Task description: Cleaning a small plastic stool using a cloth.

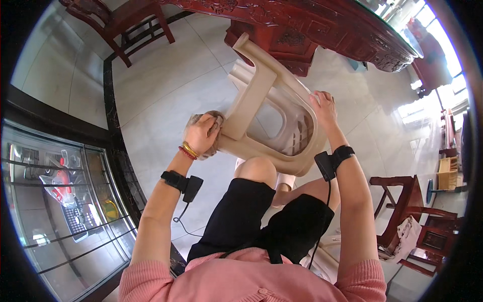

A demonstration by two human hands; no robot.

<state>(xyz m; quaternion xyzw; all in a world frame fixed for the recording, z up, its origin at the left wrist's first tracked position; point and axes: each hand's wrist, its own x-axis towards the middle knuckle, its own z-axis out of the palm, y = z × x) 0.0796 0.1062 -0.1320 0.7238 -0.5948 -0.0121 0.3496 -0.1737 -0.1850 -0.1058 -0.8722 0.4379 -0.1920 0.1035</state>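
Note:
A beige plastic stool (245, 105) is tipped on its side in front of my knees, with its legs and the hollow frame between them turned toward me. My left hand (202, 134) clutches a bunched grey-brown cloth (216, 117) and presses it against the end of a leg at the stool's left. On the upper right, my right hand (323, 105) grips the stool's outer edge, fingers curled over it. Part of the stool's lower edge lies close to my knee.
Ahead stands a carved dark-red wooden table (286, 41) with a glass top. A wooden chair (132, 26) is at the far left, another (400, 207) at the right. Black-framed glass panels (71, 196) flank my left. Pale tiles (169, 83) cover the floor.

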